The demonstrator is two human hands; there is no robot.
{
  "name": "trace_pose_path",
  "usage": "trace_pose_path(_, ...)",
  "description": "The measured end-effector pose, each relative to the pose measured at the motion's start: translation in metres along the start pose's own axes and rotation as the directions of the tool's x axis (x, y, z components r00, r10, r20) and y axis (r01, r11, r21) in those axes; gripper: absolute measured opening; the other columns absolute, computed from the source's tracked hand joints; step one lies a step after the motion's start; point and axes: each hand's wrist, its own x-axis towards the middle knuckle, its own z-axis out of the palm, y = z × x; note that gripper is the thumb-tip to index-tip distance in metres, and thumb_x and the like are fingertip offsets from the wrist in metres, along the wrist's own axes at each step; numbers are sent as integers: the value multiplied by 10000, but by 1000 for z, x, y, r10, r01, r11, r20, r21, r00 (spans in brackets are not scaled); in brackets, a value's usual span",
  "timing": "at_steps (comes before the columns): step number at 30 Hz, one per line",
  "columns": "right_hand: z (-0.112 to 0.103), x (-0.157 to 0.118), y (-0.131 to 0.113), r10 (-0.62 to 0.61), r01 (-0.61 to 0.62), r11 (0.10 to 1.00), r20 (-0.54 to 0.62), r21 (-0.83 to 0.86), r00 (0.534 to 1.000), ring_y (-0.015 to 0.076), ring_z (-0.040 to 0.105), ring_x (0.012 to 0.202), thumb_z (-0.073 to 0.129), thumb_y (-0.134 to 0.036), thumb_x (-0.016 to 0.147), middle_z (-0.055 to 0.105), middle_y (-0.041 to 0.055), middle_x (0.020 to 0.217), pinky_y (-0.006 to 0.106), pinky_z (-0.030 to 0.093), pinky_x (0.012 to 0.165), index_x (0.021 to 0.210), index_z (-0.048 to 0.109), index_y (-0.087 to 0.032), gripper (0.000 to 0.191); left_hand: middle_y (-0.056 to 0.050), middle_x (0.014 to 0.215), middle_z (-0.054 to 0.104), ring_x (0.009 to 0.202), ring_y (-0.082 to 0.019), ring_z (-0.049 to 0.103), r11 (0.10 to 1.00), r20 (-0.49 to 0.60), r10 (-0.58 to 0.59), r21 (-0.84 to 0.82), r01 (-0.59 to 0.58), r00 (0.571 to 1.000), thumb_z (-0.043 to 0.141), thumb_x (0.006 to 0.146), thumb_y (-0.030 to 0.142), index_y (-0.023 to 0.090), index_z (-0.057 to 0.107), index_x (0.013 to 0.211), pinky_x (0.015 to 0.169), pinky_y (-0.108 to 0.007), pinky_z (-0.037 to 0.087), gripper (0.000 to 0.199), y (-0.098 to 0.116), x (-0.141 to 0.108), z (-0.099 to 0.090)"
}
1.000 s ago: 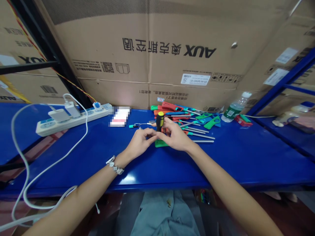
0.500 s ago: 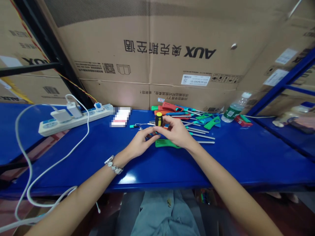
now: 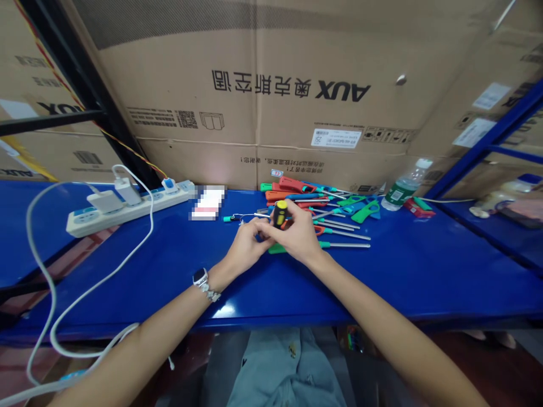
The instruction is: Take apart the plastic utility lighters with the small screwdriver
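Observation:
My right hand [image 3: 303, 232] is closed around a screwdriver [image 3: 280, 216] with a black and yellow handle, held almost upright with its end cap up. The shaft and tip are hidden by my fingers. Against it, fingertips touching, my left hand [image 3: 245, 246] is closed; whatever it grips is out of sight. Just beneath my hands lies a green long-nosed lighter [image 3: 276, 249], partly covered. Behind and to the right, several more long-nosed lighters [image 3: 297, 185] in red, blue and green lie in a loose pile.
A white power strip [image 3: 127, 206] with plugs and looping white cable [image 3: 95, 277] lies on the left of the blue table [image 3: 382, 294]. A water bottle [image 3: 401, 189] and a small red box [image 3: 419, 208] stand right of the lighters. Cardboard [image 3: 237, 124] walls off the back.
The screwdriver has shifted slightly right and down, and its handle now leans a little. My left hand has moved right and its wrist has turned, showing the watch face.

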Motion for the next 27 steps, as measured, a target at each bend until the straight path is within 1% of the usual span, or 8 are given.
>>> trace_pose_path(3,-2,0,0,27,-26,999,45,-21,999,169,568,671,722,-404,855,615,17,698,342,466,677,721,580,-211,275,-23,775,637,722,-166,573,1000,8,-8,4,8,1000,697,842,219,160,636,781,692,-293,476,105,0,0,2)
trace_pose_path(6,-7,1,2,-73,81,994,90,-78,993,206,636,877,656,-382,906,665,61,925,359,490,791,880,644,-215,169,-44,849,676,758,-175,591,999,63,53,8,-53,997,641,910,253,161,674,805,712,-303,497,144,1,0,-3)
trace_pose_path(8,-9,4,1,-83,98,981,96,-167,992,223,631,969,616,-360,922,649,75,1025,370,488,825,939,629,-220,141,-74,958,703,847,-196,626,994,118,109,-3,-110,987,590,958,267,163,711,847,773,-326,521,195,3,2,-9)
trace_pose_path(12,-7,20,-3,28,26,967,209,-255,978,216,622,862,587,-279,904,661,52,942,366,468,771,887,561,-216,70,-88,1010,721,975,-227,660,985,161,174,-12,-175,971,569,976,251,175,740,907,878,-357,521,199,3,7,-17)
trace_pose_path(16,-2,34,-2,39,20,984,326,-176,945,176,557,722,583,-269,909,621,13,806,324,417,671,825,518,-217,119,-81,941,747,872,-221,670,995,63,97,18,-98,993,622,920,231,156,718,858,815,-344,511,136,-3,9,-12)
trace_pose_path(21,-2,25,6,4,-11,999,190,36,982,127,491,619,750,-367,818,599,-19,768,291,375,592,819,508,-216,285,-53,774,725,706,-192,632,996,-9,-75,-49,74,997,656,879,287,136,692,840,677,-298,481,159,-5,7,0)
trace_pose_path(24,-6,16,8,10,-22,995,119,98,993,127,524,615,778,-370,788,643,-5,762,291,412,600,788,552,-206,279,-30,730,686,667,-170,590,993,-27,-86,-85,84,996,659,867,322,143,671,824,638,-275,452,184,-1,6,3)
trace_pose_path(27,-8,11,8,-32,28,998,80,47,996,136,567,660,753,-331,798,688,20,845,307,464,661,836,610,-203,196,-15,713,656,647,-155,563,994,-30,-76,-77,74,997,642,864,303,150,658,811,623,-266,438,162,3,7,4)
